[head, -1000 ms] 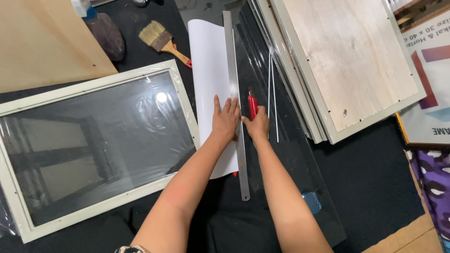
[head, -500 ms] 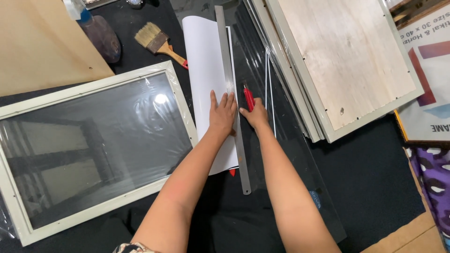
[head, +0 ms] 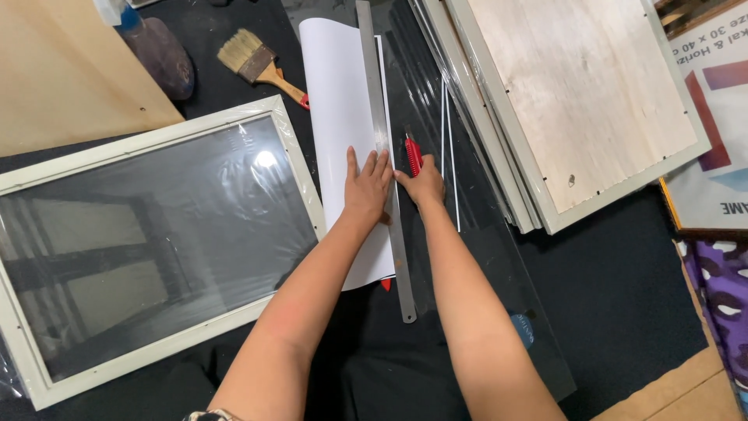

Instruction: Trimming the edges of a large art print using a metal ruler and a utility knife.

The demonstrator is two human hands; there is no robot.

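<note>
Left hand (head: 368,185) flat, fingers spread, palm down, pressing on the white sheet (head: 341,132) and the metal ruler (head: 383,148), gripping nothing. Right hand (head: 423,185) closed around a red cutter (head: 412,153), held just right of the ruler's edge, tip pointing away from the body. Ruler long and narrow, lying lengthwise along the right edge of the white sheet, reaching from the top of the view down past both wrists. White sheet curled up a little at its far end, resting on a dark, glossy clear sheet (head: 475,257) that stretches toward the lower right. Thin clear strip (head: 449,148) lying just right of the cutter, parallel to the ruler.

To the left, well apart from the hands, a pale-framed picture frame (head: 288,144) wrapped in plastic film, its dark glazing showing reflections. Above it, a paintbrush (head: 253,61) with pale bristles, a wooden handle and a red tip, beside a dark rounded object (head: 160,51). Plain wooden board (head: 62,78) in the upper left corner. On the right, a stack of frames (head: 592,93) lying back-side up, plywood backing on top, edges fanned out toward the ruler. Everything resting on black cloth (head: 623,296).
</note>
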